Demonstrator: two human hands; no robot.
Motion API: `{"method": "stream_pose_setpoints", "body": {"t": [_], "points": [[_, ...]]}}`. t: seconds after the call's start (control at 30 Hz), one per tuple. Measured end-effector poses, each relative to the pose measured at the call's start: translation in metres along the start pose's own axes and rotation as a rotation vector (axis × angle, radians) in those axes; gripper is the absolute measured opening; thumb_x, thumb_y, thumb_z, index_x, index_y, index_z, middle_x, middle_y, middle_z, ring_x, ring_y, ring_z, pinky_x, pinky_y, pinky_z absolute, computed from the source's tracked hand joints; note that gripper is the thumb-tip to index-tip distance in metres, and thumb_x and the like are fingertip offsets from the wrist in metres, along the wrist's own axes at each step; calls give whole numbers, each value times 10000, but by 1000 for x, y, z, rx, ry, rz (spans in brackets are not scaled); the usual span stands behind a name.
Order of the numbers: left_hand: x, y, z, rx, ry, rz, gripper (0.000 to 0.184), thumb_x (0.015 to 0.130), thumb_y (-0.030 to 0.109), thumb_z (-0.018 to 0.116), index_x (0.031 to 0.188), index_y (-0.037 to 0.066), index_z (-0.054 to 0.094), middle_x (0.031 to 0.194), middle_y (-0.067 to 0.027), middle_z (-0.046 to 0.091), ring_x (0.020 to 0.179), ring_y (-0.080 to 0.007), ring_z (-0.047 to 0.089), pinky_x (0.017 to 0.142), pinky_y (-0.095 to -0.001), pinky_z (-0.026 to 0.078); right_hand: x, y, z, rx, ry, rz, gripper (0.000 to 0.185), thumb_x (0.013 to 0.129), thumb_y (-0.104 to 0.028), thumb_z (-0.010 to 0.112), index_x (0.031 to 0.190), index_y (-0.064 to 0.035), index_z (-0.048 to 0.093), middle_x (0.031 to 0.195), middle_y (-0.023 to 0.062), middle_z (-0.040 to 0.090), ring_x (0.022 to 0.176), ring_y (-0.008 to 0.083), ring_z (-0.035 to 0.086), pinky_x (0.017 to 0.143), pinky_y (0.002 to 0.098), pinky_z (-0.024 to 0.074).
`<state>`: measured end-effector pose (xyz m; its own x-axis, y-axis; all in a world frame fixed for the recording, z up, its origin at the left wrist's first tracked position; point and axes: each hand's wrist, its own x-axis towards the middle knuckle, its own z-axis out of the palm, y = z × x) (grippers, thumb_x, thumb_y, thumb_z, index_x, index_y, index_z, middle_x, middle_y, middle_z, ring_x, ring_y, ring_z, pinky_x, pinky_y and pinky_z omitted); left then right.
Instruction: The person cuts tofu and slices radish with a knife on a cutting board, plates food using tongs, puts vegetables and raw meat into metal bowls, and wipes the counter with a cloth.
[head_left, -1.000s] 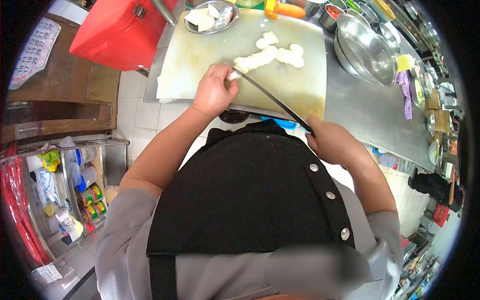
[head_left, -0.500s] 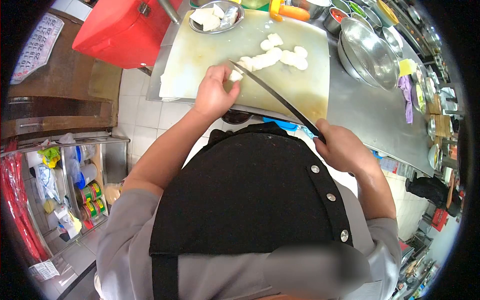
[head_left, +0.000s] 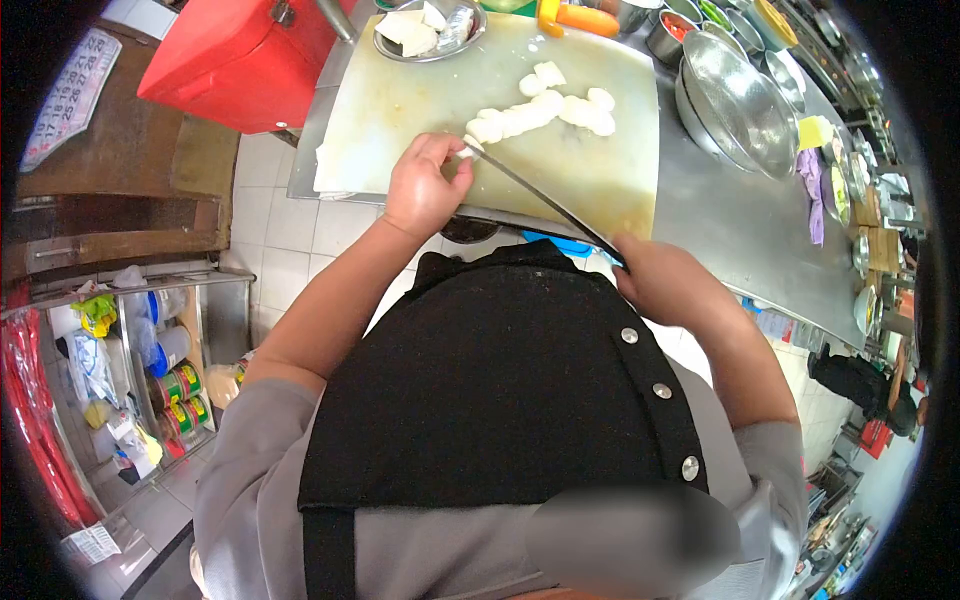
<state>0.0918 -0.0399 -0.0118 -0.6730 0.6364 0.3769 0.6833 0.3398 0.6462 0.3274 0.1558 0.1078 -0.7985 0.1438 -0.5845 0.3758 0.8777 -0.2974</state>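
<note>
My left hand [head_left: 428, 186] is closed on a small white food piece at the near left part of the cutting board [head_left: 375, 110], its fingertips bent and partly hiding the piece. My right hand [head_left: 670, 282] is wrapped round the handle of a long knife [head_left: 548, 198]. The blade slants across the board, and its tip end is against the white piece beside my left fingers. Just beyond the blade, white slices [head_left: 520, 118] lie overlapping in a row, with more slices at its far right end. I cannot tell what food they are.
A metal bowl [head_left: 382, 46] holding larger white chunks stands at the board's far left, and a carrot [head_left: 588, 20] lies at the far edge. Metal strainers [head_left: 735, 110] sit to the right. A red box [head_left: 225, 70] stands left, and another person [head_left: 850, 380] is far right.
My right hand has shifted slightly left and the knife has turned more edge-on, its tip end now at the piece in my left fingers. My left hand has barely moved.
</note>
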Motion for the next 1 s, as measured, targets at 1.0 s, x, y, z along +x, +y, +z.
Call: {"method": "stream_pose_setpoints", "body": {"t": [1.0], "points": [[66, 16, 44, 259, -136, 336, 460, 811, 340, 724, 1203, 115, 637, 1003, -152, 596, 972, -364, 584, 826, -460, 498, 65, 136, 34, -28, 809, 324, 405, 914, -319, 612, 1292, -184, 557, 1130, 169, 609, 1007, 377, 635, 864, 479, 529]]}}
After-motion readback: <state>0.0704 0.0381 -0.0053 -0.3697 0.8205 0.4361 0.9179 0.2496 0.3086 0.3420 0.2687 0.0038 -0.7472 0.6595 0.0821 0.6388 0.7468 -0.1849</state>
